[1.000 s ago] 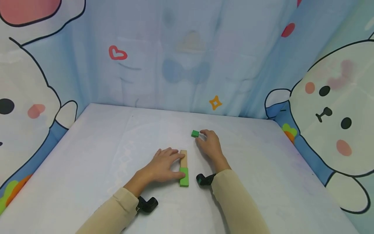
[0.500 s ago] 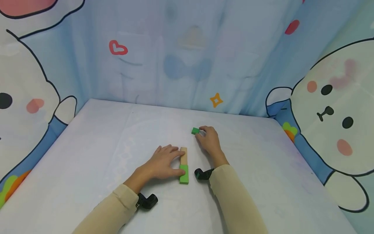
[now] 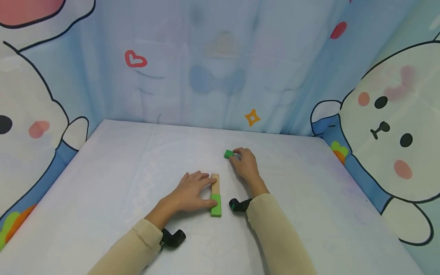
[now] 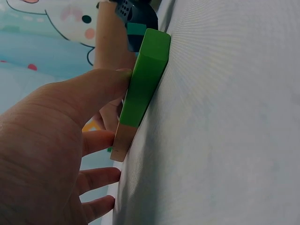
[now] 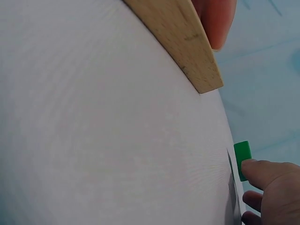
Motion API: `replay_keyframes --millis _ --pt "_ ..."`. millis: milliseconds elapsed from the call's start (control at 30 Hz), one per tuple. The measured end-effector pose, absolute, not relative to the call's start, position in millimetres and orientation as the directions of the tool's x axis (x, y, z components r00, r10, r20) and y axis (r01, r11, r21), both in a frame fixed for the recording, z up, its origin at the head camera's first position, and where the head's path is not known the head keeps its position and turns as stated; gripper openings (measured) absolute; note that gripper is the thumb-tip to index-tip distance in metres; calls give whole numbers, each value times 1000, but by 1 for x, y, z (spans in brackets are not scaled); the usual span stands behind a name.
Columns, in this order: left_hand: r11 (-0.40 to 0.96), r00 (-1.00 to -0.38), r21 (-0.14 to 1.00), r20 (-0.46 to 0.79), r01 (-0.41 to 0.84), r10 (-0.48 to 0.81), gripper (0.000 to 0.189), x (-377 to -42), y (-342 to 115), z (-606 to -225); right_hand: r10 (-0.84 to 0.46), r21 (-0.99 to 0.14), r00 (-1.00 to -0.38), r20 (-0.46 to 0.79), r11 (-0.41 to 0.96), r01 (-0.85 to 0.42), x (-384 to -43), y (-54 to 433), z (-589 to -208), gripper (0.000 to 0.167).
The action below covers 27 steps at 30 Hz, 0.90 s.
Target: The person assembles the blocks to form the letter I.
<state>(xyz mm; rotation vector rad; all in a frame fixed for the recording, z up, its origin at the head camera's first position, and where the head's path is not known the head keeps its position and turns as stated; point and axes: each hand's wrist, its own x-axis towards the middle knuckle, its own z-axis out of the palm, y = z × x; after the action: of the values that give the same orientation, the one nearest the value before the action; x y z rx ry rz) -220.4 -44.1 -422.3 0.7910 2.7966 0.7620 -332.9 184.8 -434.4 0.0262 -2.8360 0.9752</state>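
In the head view a light green block [image 3: 215, 211] and a plain wooden block [image 3: 215, 187] lie end to end in a line on the white table. My left hand [image 3: 190, 193] rests over them from the left, fingers spread. Its thumb touches the top of the light green block [image 4: 147, 70] and its index finger touches the wooden block [image 4: 123, 143]. Farther off, my right hand [image 3: 245, 164] pinches a small green block [image 3: 228, 154] between thumb and index finger. In the right wrist view the thumb covers part of that small green block [image 5: 243, 154].
A white cloth covers the table [image 3: 309, 214]. Behind it hangs a blue curtain [image 3: 172, 95] printed with cartoon animals. A black wrist camera [image 3: 173, 238] sits at the left cuff, another wrist camera [image 3: 238, 205] at the right cuff.
The view shifts slightly. Both hands and all the blocks keep nearly the same places, and the right fingers stay at the small green block.
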Motion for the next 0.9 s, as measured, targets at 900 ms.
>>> replay_keyframes --millis 900 --pt "728 -850 507 16 461 526 70 -221 -44 -423 -100 -641 -986 137 750 -165 -316 171 -423 39"
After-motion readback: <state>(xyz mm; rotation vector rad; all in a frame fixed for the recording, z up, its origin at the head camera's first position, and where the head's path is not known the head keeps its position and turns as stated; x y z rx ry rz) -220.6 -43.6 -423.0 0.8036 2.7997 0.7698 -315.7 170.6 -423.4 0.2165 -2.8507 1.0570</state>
